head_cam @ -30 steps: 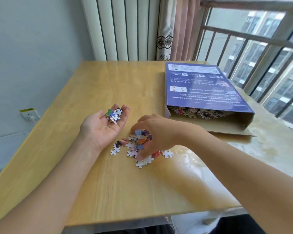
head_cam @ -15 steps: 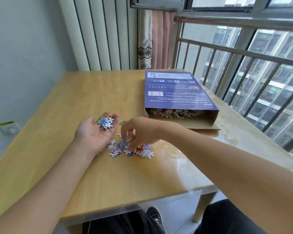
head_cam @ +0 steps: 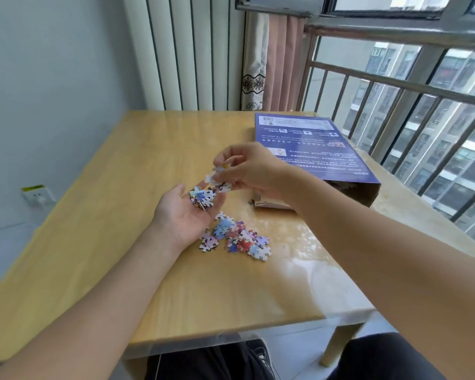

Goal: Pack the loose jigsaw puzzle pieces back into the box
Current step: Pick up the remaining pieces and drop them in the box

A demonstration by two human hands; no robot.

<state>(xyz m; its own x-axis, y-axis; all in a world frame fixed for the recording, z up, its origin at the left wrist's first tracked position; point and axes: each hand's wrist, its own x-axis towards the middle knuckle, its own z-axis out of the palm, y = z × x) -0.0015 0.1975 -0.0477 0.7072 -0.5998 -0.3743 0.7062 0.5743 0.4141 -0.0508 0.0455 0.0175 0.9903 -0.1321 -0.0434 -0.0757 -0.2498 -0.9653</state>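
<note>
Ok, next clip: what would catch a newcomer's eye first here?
The two hands at mid-table: the right hand pinches a few puzzle pieces just above the left hand, palm up, cupping a small stack of pieces. Below them lies a loose pile of pieces; the purple puzzle box lies behind, open-ended.

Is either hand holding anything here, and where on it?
Right hand pinches a few puzzle pieces by their edges between its fingertips. Left hand lies palm up, a small stack of pieces resting on its fingers, not gripped.
</note>
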